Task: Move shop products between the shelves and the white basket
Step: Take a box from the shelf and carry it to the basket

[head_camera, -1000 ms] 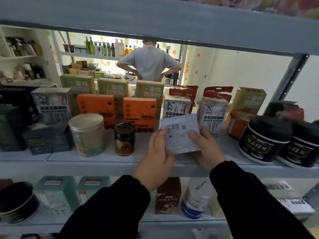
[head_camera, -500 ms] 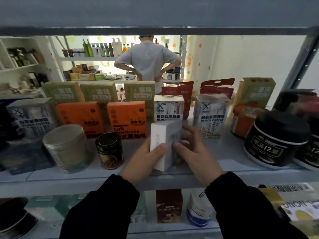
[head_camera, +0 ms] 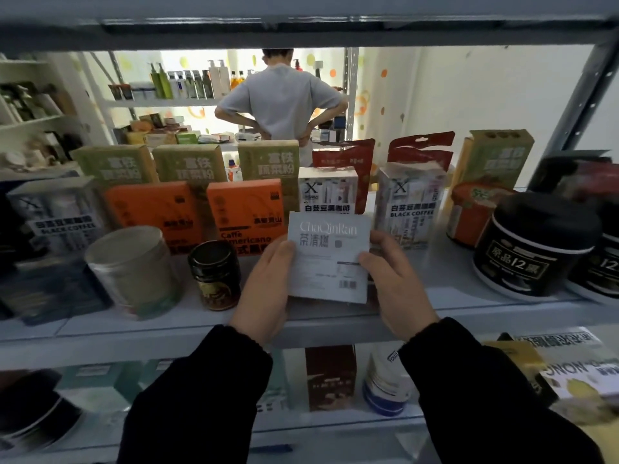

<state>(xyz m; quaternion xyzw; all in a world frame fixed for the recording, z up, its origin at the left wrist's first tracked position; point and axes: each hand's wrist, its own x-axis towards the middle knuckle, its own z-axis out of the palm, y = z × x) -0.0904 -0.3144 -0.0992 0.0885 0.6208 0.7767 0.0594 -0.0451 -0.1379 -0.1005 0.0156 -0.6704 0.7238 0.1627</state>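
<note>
— Where is the box found?
— At the centre of the frame, the box [head_camera: 330,256] is held over the front of the shelf [head_camera: 469,306]. Its left edge is gripped by the left hand [head_camera: 264,286] and its right edge by the right hand [head_camera: 397,286], with the thumbs laid on the printed face.
— How is it turned?
— The printed face is turned to the camera, lettering upright, and the longer side is set nearly vertical. Whether the shelf is touched cannot be told.
— What is placed around it?
— A dark jar [head_camera: 216,274] and a tin [head_camera: 134,269] are seen just to the left. Orange cartons [head_camera: 246,209] and a coffee box [head_camera: 328,190] are stood close behind, and black tubs [head_camera: 532,242] are set at the right. Farther back, a person [head_camera: 281,98] is seen from behind.
</note>
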